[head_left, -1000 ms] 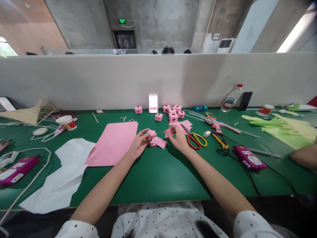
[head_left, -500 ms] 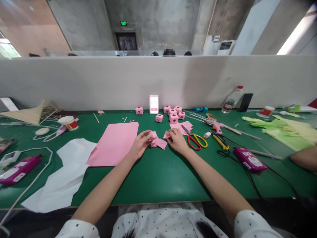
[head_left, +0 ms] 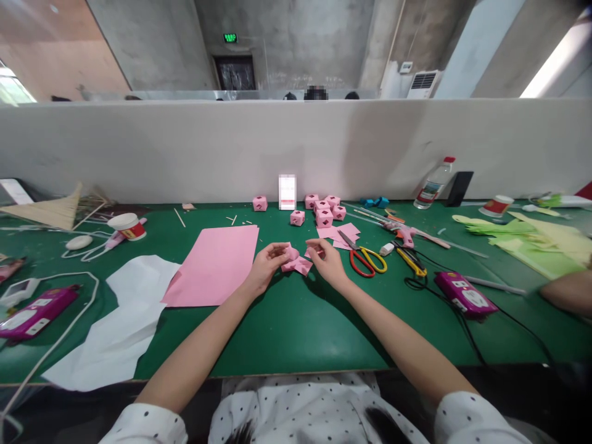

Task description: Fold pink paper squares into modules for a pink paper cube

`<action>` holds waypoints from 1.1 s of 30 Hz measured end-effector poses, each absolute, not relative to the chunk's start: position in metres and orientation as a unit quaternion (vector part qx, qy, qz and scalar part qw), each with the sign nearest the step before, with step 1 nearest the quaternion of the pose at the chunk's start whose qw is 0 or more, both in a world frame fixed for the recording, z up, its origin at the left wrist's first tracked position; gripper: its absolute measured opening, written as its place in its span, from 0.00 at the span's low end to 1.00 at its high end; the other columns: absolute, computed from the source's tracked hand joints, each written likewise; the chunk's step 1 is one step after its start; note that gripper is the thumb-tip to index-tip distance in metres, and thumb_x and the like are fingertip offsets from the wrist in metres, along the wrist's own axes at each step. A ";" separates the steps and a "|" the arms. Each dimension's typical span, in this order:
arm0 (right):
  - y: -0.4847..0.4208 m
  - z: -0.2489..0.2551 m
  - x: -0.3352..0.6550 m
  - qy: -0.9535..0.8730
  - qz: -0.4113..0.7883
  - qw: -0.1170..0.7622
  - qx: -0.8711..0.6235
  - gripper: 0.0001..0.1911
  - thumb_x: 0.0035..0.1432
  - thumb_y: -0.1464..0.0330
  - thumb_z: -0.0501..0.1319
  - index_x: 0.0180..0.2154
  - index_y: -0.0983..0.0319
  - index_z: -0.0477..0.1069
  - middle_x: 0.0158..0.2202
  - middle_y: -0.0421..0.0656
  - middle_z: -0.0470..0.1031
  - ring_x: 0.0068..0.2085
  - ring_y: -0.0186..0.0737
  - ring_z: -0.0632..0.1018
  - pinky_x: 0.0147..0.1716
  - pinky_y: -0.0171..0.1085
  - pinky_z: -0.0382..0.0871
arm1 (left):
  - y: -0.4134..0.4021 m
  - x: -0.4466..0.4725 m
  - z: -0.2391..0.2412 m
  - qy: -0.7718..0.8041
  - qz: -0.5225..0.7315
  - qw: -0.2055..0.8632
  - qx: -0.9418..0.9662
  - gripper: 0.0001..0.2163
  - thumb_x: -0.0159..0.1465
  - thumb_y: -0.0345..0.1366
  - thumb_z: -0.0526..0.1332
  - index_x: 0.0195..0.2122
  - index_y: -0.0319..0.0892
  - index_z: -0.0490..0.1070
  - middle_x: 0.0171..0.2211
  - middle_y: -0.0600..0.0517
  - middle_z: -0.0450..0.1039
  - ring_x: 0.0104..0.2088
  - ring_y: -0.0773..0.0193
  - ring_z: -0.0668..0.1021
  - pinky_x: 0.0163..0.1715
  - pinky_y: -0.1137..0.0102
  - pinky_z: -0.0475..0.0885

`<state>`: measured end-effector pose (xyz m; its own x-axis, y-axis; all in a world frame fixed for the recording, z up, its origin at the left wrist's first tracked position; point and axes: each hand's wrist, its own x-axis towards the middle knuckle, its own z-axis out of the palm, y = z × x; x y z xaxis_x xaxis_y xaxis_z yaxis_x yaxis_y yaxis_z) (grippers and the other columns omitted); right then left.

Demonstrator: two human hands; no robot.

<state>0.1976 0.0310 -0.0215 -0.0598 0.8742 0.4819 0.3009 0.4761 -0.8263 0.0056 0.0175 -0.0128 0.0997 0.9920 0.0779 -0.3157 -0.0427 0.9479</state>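
Between the fingertips of my left hand point(head_left: 267, 266) is a folded pink paper piece point(head_left: 291, 253), closed in a pinch. Just below it, and partly overlapping in view, lie more folded pink paper pieces point(head_left: 301, 266) on the green table. My right hand point(head_left: 327, 260) hovers to the right of them, its thumb and index finger curved and apart. Some pink paper shows behind those fingers, partly hidden. Beyond my right hand, small pink paper squares point(head_left: 349, 229) lie under the tips of scissors point(head_left: 362, 258) with red and yellow handles.
Several pink paper cubes point(head_left: 324, 217) sit near the divider, beside a propped phone point(head_left: 287, 192). Large pink sheets point(head_left: 215, 265) and crumpled white paper point(head_left: 124, 320) lie left. A glue gun point(head_left: 406, 235), utility knife point(head_left: 411, 264), purple pack point(head_left: 465, 295) and bottle point(head_left: 433, 186) are right.
My right hand has lifted slightly, and its thumb and finger have moved off the pink piece. The folded piece in my left hand has turned a little.
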 end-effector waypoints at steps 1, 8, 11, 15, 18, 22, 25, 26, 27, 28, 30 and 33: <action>0.029 -0.023 0.192 -0.671 0.318 0.519 -0.423 0.14 0.59 0.62 0.59 0.45 0.60 0.72 0.39 0.45 0.76 0.35 0.38 0.76 0.33 0.38 0.72 | 0.017 0.006 -0.013 0.369 0.555 0.586 0.461 0.19 0.48 0.36 0.74 0.41 0.40 0.75 0.37 0.50 0.75 0.40 0.64 0.77 0.46 0.67 0.71; 0.024 -0.019 0.185 -0.672 0.433 0.454 -0.394 0.15 0.56 0.57 0.63 0.38 0.61 0.73 0.29 0.41 0.76 0.25 0.35 0.74 0.25 0.34 0.69 | 0.020 0.004 -0.023 0.396 0.513 0.442 0.620 0.16 0.57 0.36 0.66 0.47 0.41 0.72 0.46 0.46 0.74 0.48 0.58 0.76 0.48 0.63 0.72; 0.029 -0.017 0.202 -0.734 0.263 0.491 -0.387 0.08 0.59 0.63 0.62 0.37 0.60 0.74 0.40 0.45 0.77 0.34 0.37 0.77 0.33 0.36 0.72 | 0.020 0.002 -0.026 0.441 0.488 0.257 0.708 0.14 0.61 0.33 0.61 0.48 0.43 0.72 0.49 0.45 0.72 0.53 0.56 0.73 0.51 0.59 0.70; 0.041 -0.023 0.223 -0.830 0.055 0.397 -0.388 0.05 0.62 0.70 0.59 0.37 0.60 0.74 0.38 0.47 0.77 0.40 0.43 0.76 0.40 0.42 0.72 | 0.018 0.003 -0.030 0.450 0.404 0.086 0.792 0.12 0.63 0.36 0.61 0.47 0.44 0.74 0.51 0.45 0.71 0.55 0.54 0.70 0.58 0.55 0.65; 0.048 -0.028 0.229 -0.860 -0.011 0.360 -0.362 0.07 0.62 0.73 0.58 0.38 0.60 0.75 0.40 0.48 0.78 0.44 0.47 0.75 0.44 0.46 0.73 | 0.016 0.005 -0.036 0.453 0.352 0.041 0.818 0.17 0.62 0.43 0.63 0.50 0.44 0.73 0.56 0.43 0.68 0.59 0.50 0.68 0.59 0.52 0.64; 0.051 -0.022 0.233 -0.841 -0.046 0.421 -0.336 0.13 0.64 0.72 0.56 0.47 0.59 0.74 0.48 0.49 0.77 0.51 0.47 0.75 0.52 0.49 0.72 | 0.018 0.005 -0.044 0.460 0.314 0.020 0.830 0.20 0.61 0.45 0.64 0.53 0.44 0.72 0.60 0.42 0.65 0.62 0.47 0.65 0.60 0.50 0.62; 0.049 -0.013 0.237 -0.805 -0.052 0.477 -0.348 0.16 0.65 0.73 0.53 0.49 0.58 0.74 0.50 0.48 0.76 0.53 0.45 0.75 0.54 0.49 0.72 | 0.020 0.003 -0.047 0.458 0.309 0.011 0.834 0.17 0.62 0.44 0.63 0.51 0.45 0.73 0.59 0.42 0.65 0.62 0.47 0.64 0.59 0.50 0.62; 0.048 -0.011 0.238 -0.799 -0.048 0.486 -0.350 0.16 0.65 0.73 0.53 0.49 0.57 0.74 0.50 0.48 0.77 0.52 0.44 0.76 0.54 0.48 0.72 | 0.020 0.002 -0.047 0.457 0.308 0.010 0.834 0.16 0.63 0.43 0.63 0.50 0.45 0.74 0.59 0.43 0.65 0.62 0.47 0.64 0.59 0.50 0.62; 0.047 -0.010 0.238 -0.798 -0.041 0.490 -0.349 0.15 0.65 0.72 0.53 0.49 0.57 0.74 0.49 0.47 0.77 0.52 0.44 0.76 0.54 0.47 0.72 | 0.021 0.002 -0.047 0.456 0.308 0.009 0.835 0.15 0.63 0.42 0.62 0.49 0.46 0.74 0.59 0.43 0.66 0.62 0.48 0.64 0.59 0.50 0.62; 0.046 -0.010 0.237 -0.801 -0.032 0.489 -0.345 0.15 0.65 0.72 0.54 0.49 0.57 0.75 0.49 0.47 0.78 0.51 0.43 0.77 0.54 0.46 0.72 | 0.021 0.002 -0.047 0.454 0.309 0.010 0.836 0.14 0.63 0.42 0.62 0.48 0.46 0.75 0.58 0.44 0.66 0.62 0.48 0.64 0.59 0.50 0.62; 0.044 -0.012 0.235 -0.811 -0.003 0.476 -0.341 0.15 0.64 0.71 0.55 0.49 0.57 0.75 0.51 0.46 0.77 0.52 0.42 0.77 0.54 0.45 0.72 | 0.021 0.002 -0.047 0.448 0.313 0.016 0.837 0.13 0.63 0.41 0.62 0.48 0.47 0.75 0.57 0.44 0.67 0.61 0.48 0.65 0.59 0.50 0.61; 0.046 -0.020 0.231 -0.847 0.049 0.407 -0.337 0.13 0.62 0.71 0.57 0.45 0.55 0.78 0.49 0.44 0.78 0.51 0.43 0.77 0.54 0.46 0.71 | 0.021 0.004 -0.048 0.441 0.323 0.034 0.837 0.12 0.63 0.40 0.62 0.47 0.47 0.76 0.55 0.45 0.70 0.60 0.48 0.66 0.59 0.50 0.61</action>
